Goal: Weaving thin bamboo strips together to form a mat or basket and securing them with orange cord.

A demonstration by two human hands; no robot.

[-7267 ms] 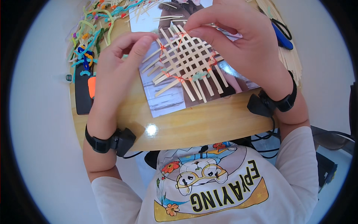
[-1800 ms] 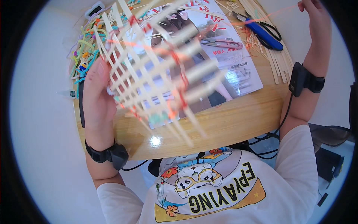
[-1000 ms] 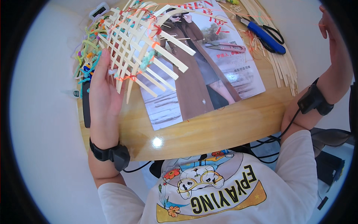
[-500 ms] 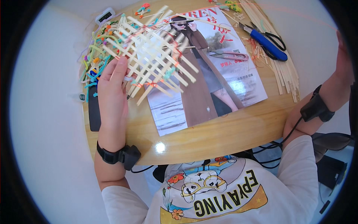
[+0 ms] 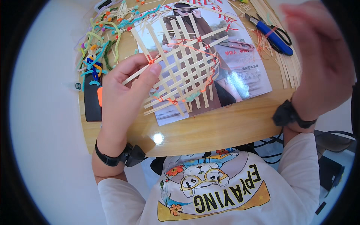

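Now your left hand (image 5: 129, 84) pinches the lattice (image 5: 183, 71) at its left edge, over the magazine (image 5: 257, 77); your right hand (image 5: 320, 52), raised, is too blurred to read. A hard tug on the thread (image 5: 173, 101) could skew the weave. Count: two hands, one lattice, one magazine, one snips (image 5: 238, 45), one blue-handled tool (image 5: 277, 42) beyond.

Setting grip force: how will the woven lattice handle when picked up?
Probably light: the lattice is thin with open gaps. Likely stiffish: pinched at one edge by the left hand, it shows no obvious sag. Strip ends may snag, jutting past the red thread.
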